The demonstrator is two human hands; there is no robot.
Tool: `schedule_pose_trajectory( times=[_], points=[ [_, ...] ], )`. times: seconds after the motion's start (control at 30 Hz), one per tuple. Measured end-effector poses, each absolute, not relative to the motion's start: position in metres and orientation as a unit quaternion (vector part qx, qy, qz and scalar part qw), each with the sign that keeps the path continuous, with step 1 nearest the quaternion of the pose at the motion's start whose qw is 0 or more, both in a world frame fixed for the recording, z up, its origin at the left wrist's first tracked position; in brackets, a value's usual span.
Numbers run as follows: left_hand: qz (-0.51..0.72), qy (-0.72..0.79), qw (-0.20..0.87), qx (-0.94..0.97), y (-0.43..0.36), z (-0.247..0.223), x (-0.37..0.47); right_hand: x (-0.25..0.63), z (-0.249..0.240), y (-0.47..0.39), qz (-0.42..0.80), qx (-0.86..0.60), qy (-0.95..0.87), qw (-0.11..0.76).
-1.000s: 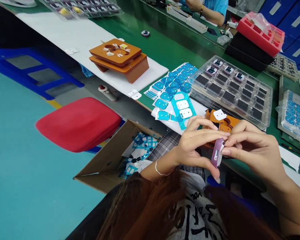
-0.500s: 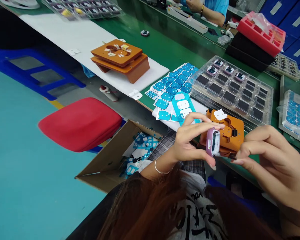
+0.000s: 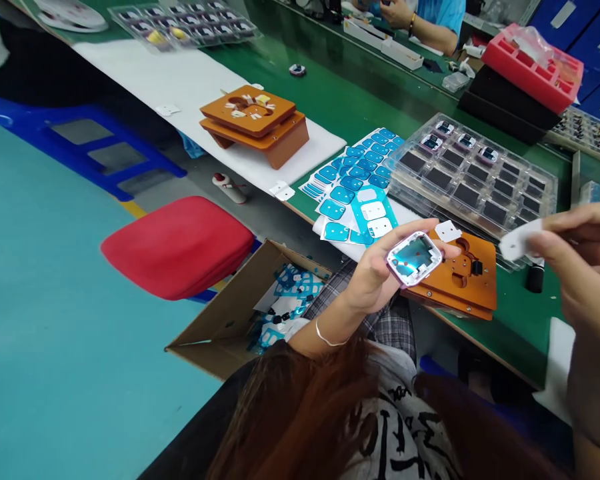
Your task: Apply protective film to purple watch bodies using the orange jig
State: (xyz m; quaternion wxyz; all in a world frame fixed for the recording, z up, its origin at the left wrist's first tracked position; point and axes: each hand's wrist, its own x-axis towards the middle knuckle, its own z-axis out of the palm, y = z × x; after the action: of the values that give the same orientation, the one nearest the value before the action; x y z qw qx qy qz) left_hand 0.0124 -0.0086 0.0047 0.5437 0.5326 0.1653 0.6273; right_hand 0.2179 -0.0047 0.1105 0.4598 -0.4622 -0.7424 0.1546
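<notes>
My left hand (image 3: 373, 277) is closed round the edges of a smartwatch case (image 3: 414, 260). The case has a white inner frame, a purple rim and shiny blue film inside, and its open side faces me. To the right, my right hand (image 3: 583, 267) pinches a white rounded backing sheet (image 3: 517, 241) with a small hole in it, between thumb and fingers. Below and between the hands lies an orange fixture (image 3: 473, 287) with a recess and a black block. A similar white sheet (image 3: 448, 231) rests on the fixture's far corner.
Sheets of blue adhesive stickers (image 3: 350, 183) lie beyond my left hand. Behind them stands a clear tray (image 3: 473, 175) with several watch parts. A second orange fixture (image 3: 255, 123), a cardboard box (image 3: 220, 333) of scraps and a red stool (image 3: 180, 247) are leftward. Another person's hand (image 3: 397, 13) shows across the bench.
My left hand has tipped the watch case from edge-on to facing me. My right hand has moved up and away from it, now showing a white sheet. The view has shifted slightly.
</notes>
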Motion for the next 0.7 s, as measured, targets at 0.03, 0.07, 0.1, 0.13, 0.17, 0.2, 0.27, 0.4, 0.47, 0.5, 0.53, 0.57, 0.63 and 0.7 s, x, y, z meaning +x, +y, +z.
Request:
schedule_pose_trajectory(
  times=[0.03,0.07,0.1,0.13,0.17,0.2,0.27,0.4,0.47,0.5,0.53,0.57,0.63,0.7],
  points=[
    [0.622,0.168,0.553,0.529,-0.008,0.005,0.012,0.219,0.103,0.005,0.168,-0.458,-0.74,0.464],
    [0.619,0.167,0.563,0.521,-0.008,0.006,0.011,0.219,0.097,0.013,0.175,-0.454,-0.744,0.459],
    [0.62,0.161,0.575,0.51,-0.008,0.006,0.011,0.219,0.09,0.02,0.172,-0.452,-0.755,0.442],
    [0.623,0.151,0.585,0.497,-0.007,0.007,0.01,0.219,0.085,0.026,0.159,-0.451,-0.774,0.416],
    [0.628,0.138,0.594,0.484,-0.007,0.007,0.01,0.218,0.08,0.03,0.133,-0.45,-0.791,0.392],
    [0.632,0.124,0.601,0.473,-0.007,0.008,0.01,0.217,0.077,0.032,0.102,-0.449,-0.806,0.372],
    [0.637,0.111,0.61,0.459,-0.007,0.009,0.01,0.213,0.071,0.035,0.052,-0.447,-0.823,0.346],
    [0.63,0.137,0.617,0.451,-0.006,0.01,0.01,0.208,0.064,0.036,0.004,-0.433,-0.84,0.325],
    [0.629,0.14,0.611,0.459,-0.006,0.011,0.01,0.208,0.061,0.037,-0.028,-0.415,-0.857,0.304],
    [0.633,0.139,0.606,0.461,-0.007,0.011,0.009,0.209,0.06,0.037,-0.045,-0.409,-0.864,0.289],
    [0.638,0.136,0.601,0.462,-0.007,0.011,0.009,0.21,0.058,0.036,-0.061,-0.405,-0.87,0.276],
    [0.645,0.133,0.596,0.459,-0.007,0.011,0.008,0.211,0.057,0.036,-0.075,-0.404,-0.873,0.265],
    [0.667,0.133,0.575,0.455,-0.007,0.01,0.004,0.214,0.053,0.034,-0.092,-0.406,-0.875,0.249],
    [0.687,0.156,0.528,0.474,-0.004,0.006,-0.007,0.216,0.05,0.032,-0.097,-0.408,-0.875,0.243]
  ],
)
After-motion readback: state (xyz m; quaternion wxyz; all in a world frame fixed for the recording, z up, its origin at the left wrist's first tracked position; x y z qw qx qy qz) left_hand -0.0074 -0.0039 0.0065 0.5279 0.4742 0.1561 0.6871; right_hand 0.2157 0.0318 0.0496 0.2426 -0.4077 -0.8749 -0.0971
